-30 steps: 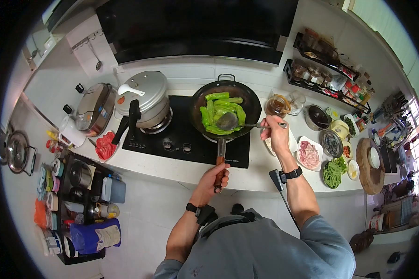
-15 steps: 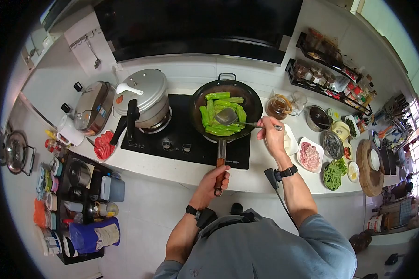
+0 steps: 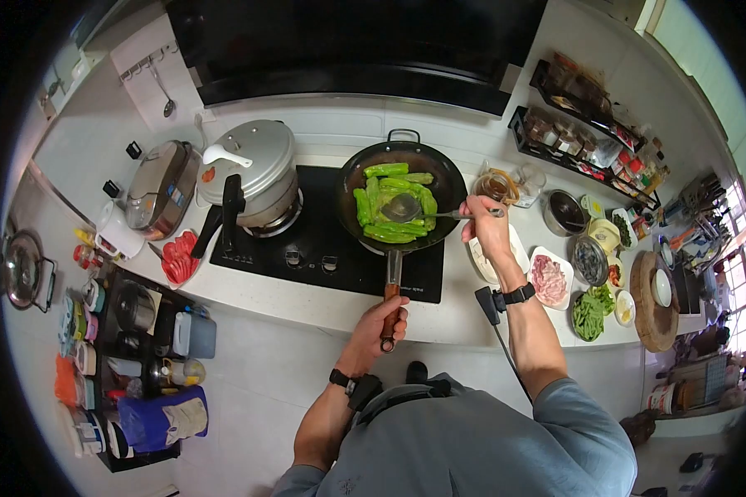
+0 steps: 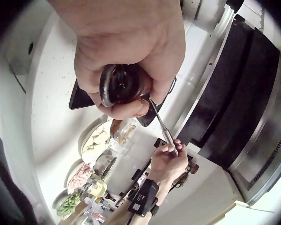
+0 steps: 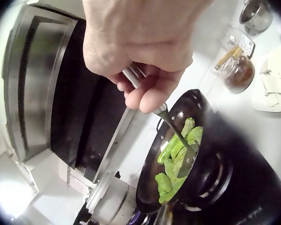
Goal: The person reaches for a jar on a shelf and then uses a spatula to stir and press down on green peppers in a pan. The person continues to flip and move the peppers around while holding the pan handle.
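Note:
In the head view a black wok (image 3: 352, 178) sits on the right burner with long green peppers (image 3: 386, 170) inside. My left hand (image 3: 379, 325) grips its brown wooden handle (image 3: 390, 313), and the left wrist view shows the fingers curled round the handle's end (image 4: 124, 85). My right hand (image 3: 488, 228) holds the metal spatula's handle, fingers wrapped round it in the right wrist view. The spatula head (image 3: 401, 208) lies on the peppers near the middle of the wok; in the right wrist view it (image 5: 186, 161) presses against them (image 5: 164, 182).
A pressure cooker (image 3: 253, 166) stands on the left burner, with a plate of red slices (image 3: 179, 258) beside the hob. Right of the wok are a glass jar (image 3: 493, 186), a plate of pale meat (image 3: 549, 277), green beans (image 3: 588, 318) and a round wooden board (image 3: 651, 319).
The spatula head has shifted slightly over the peppers and turned in the wok, with my right hand moving a little. My left hand keeps its grip on the handle.

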Demonstrator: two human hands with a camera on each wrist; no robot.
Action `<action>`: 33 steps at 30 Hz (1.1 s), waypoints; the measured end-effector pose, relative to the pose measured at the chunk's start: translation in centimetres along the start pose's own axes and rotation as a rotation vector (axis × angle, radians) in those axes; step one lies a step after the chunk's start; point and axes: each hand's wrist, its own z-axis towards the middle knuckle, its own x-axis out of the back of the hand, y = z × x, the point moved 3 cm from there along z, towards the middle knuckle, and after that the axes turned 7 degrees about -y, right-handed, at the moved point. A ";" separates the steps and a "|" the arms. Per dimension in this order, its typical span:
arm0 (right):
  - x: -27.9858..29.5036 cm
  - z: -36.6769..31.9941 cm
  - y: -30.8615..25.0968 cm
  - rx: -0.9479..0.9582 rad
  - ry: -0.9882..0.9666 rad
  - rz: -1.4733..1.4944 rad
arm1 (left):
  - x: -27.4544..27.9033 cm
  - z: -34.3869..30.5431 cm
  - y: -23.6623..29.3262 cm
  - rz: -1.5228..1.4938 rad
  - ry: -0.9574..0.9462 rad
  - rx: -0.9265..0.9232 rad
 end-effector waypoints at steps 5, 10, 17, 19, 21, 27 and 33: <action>-1.0 1.2 -1.2 0.005 -0.051 -0.071 | -0.4 -0.3 0.3 0.020 0.008 0.009; -1.5 2.2 -1.9 -0.029 -0.064 -0.135 | -1.0 -0.8 0.7 0.030 0.033 0.007; -2.1 2.0 -2.3 -0.029 -0.080 -0.169 | -1.6 -1.2 1.2 0.044 0.031 0.000; -1.7 2.0 -1.7 -0.027 -0.088 -0.180 | -1.4 -1.2 1.1 -0.033 0.017 0.006; -1.6 1.7 -1.2 -0.027 -0.094 -0.189 | -1.4 -1.3 1.1 -0.039 0.015 0.000; -1.4 -0.4 -1.2 -0.017 -0.045 0.008 | -0.7 -0.7 0.3 0.017 0.002 -0.004; 1.8 -3.6 -1.3 -0.021 0.038 0.064 | -0.7 -0.6 0.1 -0.002 0.011 0.012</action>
